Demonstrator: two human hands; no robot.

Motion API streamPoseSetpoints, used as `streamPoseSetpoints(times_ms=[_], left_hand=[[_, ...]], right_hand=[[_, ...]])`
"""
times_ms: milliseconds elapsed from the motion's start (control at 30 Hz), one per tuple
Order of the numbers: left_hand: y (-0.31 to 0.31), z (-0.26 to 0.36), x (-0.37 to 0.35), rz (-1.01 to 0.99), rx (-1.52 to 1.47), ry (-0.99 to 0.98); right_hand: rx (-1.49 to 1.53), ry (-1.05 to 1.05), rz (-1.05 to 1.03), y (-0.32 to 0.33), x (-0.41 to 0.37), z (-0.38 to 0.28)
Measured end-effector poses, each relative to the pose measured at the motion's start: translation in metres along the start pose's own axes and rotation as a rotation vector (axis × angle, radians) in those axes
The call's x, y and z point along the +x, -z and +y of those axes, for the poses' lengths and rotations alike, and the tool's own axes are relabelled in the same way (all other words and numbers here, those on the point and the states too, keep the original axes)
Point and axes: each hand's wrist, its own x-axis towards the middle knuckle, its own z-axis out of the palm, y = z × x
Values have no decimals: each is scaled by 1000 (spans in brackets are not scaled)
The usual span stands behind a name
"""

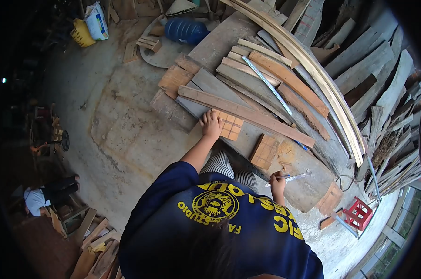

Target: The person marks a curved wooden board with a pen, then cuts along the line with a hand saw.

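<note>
My left hand (212, 123) rests on the left edge of a square wooden block (230, 126) marked with dark grid lines, its fingers bent over the block. Just behind the block lies a long, straight wooden strip (247, 111). My right hand (278, 183) is closed on a slim, silvery tool (299, 176) that points to the right; its exact kind is too small to tell. Between my hands, a second lined wooden block (263, 151) sits on the bench next to wood shavings (285, 151).
Several planks and a pale measuring stick (266, 84) lie across the bench. Stacked boards (382, 69) fill the right side. A red plastic stool (358, 213) stands at lower right, a blue water bottle (186, 31) at the back. Another person (36, 201) is far left.
</note>
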Motion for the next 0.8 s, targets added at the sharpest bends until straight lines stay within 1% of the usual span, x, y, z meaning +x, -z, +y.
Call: streamPoseSetpoints(times_ms=[67, 100, 133, 200, 233, 267, 300, 333, 367, 400, 433, 467, 533, 567, 633, 667, 767, 800], left_hand=[[-4, 4, -10, 16, 121, -97], [0, 7, -18, -7, 109, -108], [0, 9, -26, -30, 97, -121], [8, 12, -44, -210, 150, -119], [17, 15, -46, -301, 182, -106], [25, 18, -50, -395, 211, -91], [29, 17, -50, -389, 204, -70], [32, 15, -46, -484, 155, -60], [36, 15, -43, -575, 104, -53], [38, 17, -42, -563, 95, -39], [39, 19, -40, -604, 125, -25], [41, 21, -38, -646, 155, -11], [43, 21, -39, -652, 144, 6], [44, 21, -40, -648, 134, 0], [41, 20, -40, -640, 118, -5], [39, 19, -40, -636, 124, -4], [31, 16, -40, -624, 100, -5], [32, 15, -40, -623, 82, -12]], right_hand=[[119, 24, 11, 0, 7, 0], [201, -73, 11, -2, 6, -15], [191, -60, -13, -3, 15, -12], [119, 55, -16, -5, 36, -7], [15, 121, -27, -4, 49, -11], [-74, 238, -22, -6, 63, -17], [-185, 290, -9, -9, 74, -35], [-294, 344, 8, -14, 84, -57], [-236, 448, 0, -23, 103, -61], [-176, 552, -6, -30, 123, -66], [-328, 597, 7, -35, 133, -85], [-394, 632, -11, -41, 140, -104], [-571, 560, -105, -54, 164, -126], [-577, 567, -111, -61, 174, -133], [-760, 860, -88, -77, 198, -131], [-766, 868, -91, -84, 206, -129], [-917, 699, -291, -105, 225, -129], [-929, 592, -336, -110, 225, -131]])
